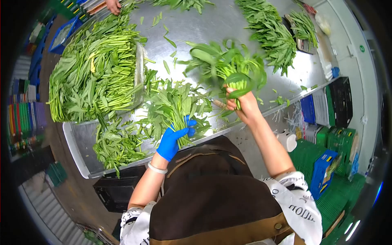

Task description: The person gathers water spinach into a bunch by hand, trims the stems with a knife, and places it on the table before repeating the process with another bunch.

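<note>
My left hand, in a blue glove, is closed round the stems of a bunch of leafy greens at the front of the metal table. These long-leaved greens look like water spinach. My bare right hand grips a second bunch of leafy greens, lifted above the table, with cut stem ends by the fingers and leaves blurred by motion. Close to that hand lies a brown handle, perhaps a knife's; the rest is hidden. Loose greens lie left of my gloved hand.
A big stack of greens fills the table's left side. More bunches lie at the back right, beside a scale-like device holding greens. Another person's hand is at the top left. Crates stand on the floor at right.
</note>
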The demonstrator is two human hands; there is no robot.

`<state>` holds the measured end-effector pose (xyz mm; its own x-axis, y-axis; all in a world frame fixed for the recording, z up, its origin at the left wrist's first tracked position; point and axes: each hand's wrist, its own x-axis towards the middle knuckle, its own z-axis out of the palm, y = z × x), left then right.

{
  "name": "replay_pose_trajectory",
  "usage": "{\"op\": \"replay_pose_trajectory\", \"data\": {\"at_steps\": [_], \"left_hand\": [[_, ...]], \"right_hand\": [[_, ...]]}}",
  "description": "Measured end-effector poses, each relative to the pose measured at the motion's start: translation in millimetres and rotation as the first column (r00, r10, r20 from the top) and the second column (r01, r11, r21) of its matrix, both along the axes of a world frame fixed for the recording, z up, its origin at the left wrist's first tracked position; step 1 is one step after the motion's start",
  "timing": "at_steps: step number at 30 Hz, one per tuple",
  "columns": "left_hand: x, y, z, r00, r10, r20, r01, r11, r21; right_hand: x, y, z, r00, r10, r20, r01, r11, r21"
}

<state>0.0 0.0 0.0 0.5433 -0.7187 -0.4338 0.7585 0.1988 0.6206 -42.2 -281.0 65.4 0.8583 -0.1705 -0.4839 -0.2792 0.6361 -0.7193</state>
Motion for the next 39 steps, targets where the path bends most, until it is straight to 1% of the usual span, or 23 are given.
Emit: {"op": "replay_pose_trajectory", "data": {"at_steps": [2,3,5,8,10,11,12,15,16,18,19,20,22,24,27,28,31,32,35,36,37,38,39], "left_hand": [[9,6,7,0.995,0.011,0.097,-0.016,0.999,0.046],[-50,-15,15,0.996,0.014,-0.083,-0.016,0.999,-0.029],[-21,-18,22,0.992,0.096,-0.077,-0.098,0.995,-0.026],[-15,-15,-22,0.991,0.054,-0.124,-0.048,0.998,0.048],[-22,-13,-34,0.974,-0.010,-0.226,0.020,0.999,0.043],[-25,-10,-39,0.961,-0.042,-0.274,0.055,0.998,0.039],[-25,-11,-29,0.960,-0.029,-0.280,0.048,0.997,0.061],[-28,0,-39,0.966,-0.027,-0.256,0.033,0.999,0.021],[-26,-2,-31,0.946,0.022,-0.325,-0.012,0.999,0.033],[-22,-1,-32,0.974,0.025,-0.223,-0.008,0.997,0.074],[-21,-1,-31,0.985,0.024,-0.170,-0.008,0.996,0.094],[-22,-4,-31,0.981,0.074,-0.178,-0.048,0.989,0.143],[-24,-10,-27,0.994,0.080,-0.080,-0.061,0.974,0.218],[-22,-11,-29,0.999,0.033,-0.003,-0.031,0.954,0.300],[-24,-8,-29,1.000,0.003,0.003,-0.004,0.944,0.330],[-23,-3,-37,0.997,-0.074,0.014,0.064,0.936,0.347],[-14,6,-24,0.992,-0.118,-0.050,0.127,0.947,0.296],[-13,7,-12,0.993,-0.038,-0.110,0.069,0.954,0.293],[-3,27,-14,0.980,0.009,-0.200,0.023,0.987,0.159],[-1,32,-15,0.972,0.063,-0.225,-0.023,0.984,0.176],[-1,34,-14,0.972,0.093,-0.216,-0.065,0.989,0.133],[0,35,-11,0.971,0.122,-0.207,-0.106,0.991,0.087],[2,34,-7,0.969,0.151,-0.197,-0.146,0.989,0.040]], "right_hand": [[-4,29,7,0.967,-0.093,0.236,0.079,0.994,0.071],[-52,31,34,0.997,-0.070,-0.031,0.067,0.995,-0.073],[-31,64,1,0.996,-0.044,-0.073,0.030,0.983,-0.183],[-35,100,-44,0.963,0.188,-0.191,-0.200,0.979,-0.045],[-43,107,-56,0.920,0.312,-0.238,-0.311,0.949,0.041],[-45,106,-61,0.911,0.316,-0.264,-0.320,0.947,0.030],[-45,103,-63,0.904,0.317,-0.288,-0.325,0.945,0.019],[-47,90,-66,0.890,0.260,-0.375,-0.302,0.952,-0.055],[-47,87,-70,0.893,0.237,-0.382,-0.292,0.952,-0.094],[-46,87,-66,0.898,0.198,-0.393,-0.288,0.940,-0.184],[-45,87,-64,0.903,0.202,-0.380,-0.281,0.946,-0.164],[-44,88,-63,0.907,0.206,-0.367,-0.273,0.951,-0.142],[-41,90,-59,0.922,0.231,-0.310,-0.265,0.962,-0.072],[-39,98,-54,0.939,0.266,-0.217,-0.267,0.963,0.027],[-39,110,-58,0.951,0.184,-0.249,-0.194,0.981,-0.016],[-40,103,-64,0.925,0.289,-0.249,-0.297,0.955,0.006],[-39,89,-67,0.874,0.397,-0.279,-0.410,0.912,0.014],[-39,87,-65,0.907,0.332,-0.260,-0.350,0.937,-0.025],[-29,70,-31,0.978,0.079,-0.192,-0.118,0.972,-0.203],[-28,63,-20,0.997,-0.037,-0.065,0.027,0.987,-0.159],[-28,57,-10,0.985,-0.162,0.053,0.166,0.981,-0.096],[-25,49,-2,0.947,-0.186,0.263,0.186,0.982,0.025],[-23,44,7,0.922,-0.202,0.329,0.164,0.977,0.139]]}}
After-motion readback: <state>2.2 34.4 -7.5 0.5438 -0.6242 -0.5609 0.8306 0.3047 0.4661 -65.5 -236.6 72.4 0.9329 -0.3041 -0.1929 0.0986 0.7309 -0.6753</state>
